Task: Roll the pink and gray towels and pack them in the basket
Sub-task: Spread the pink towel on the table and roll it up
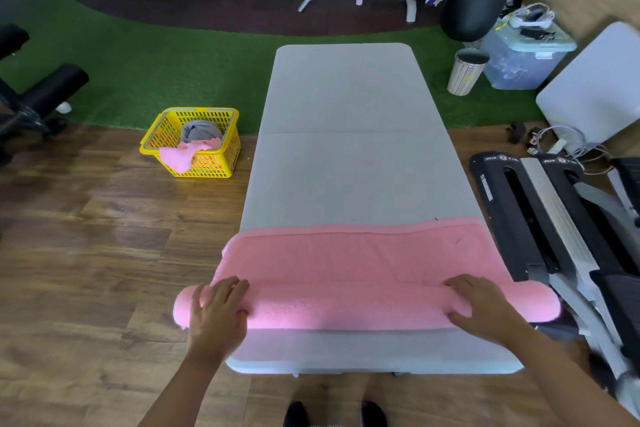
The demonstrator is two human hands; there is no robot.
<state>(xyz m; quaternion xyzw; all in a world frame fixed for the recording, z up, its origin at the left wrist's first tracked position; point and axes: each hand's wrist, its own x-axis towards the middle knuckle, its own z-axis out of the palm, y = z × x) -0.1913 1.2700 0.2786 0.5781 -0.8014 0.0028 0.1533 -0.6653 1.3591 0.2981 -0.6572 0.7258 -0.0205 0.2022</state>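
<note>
Towel [363, 253] roll runs left-right, lower frame; flat part lies beyond. Left hand [218, 308] & right hand [481, 305] press on roll, fingers spread, equally near.

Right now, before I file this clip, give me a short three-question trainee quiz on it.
1. True or false: the pink towel on the table is fully rolled.
2. Where is the yellow basket? A) on the table B) on the floor, left of the table
3. What does the basket hold?

Key:
1. False; the left hand and right hand rest on a part-made roll, with flat towel beyond.
2. B
3. A gray towel and a pink cloth draped over its rim.
</note>
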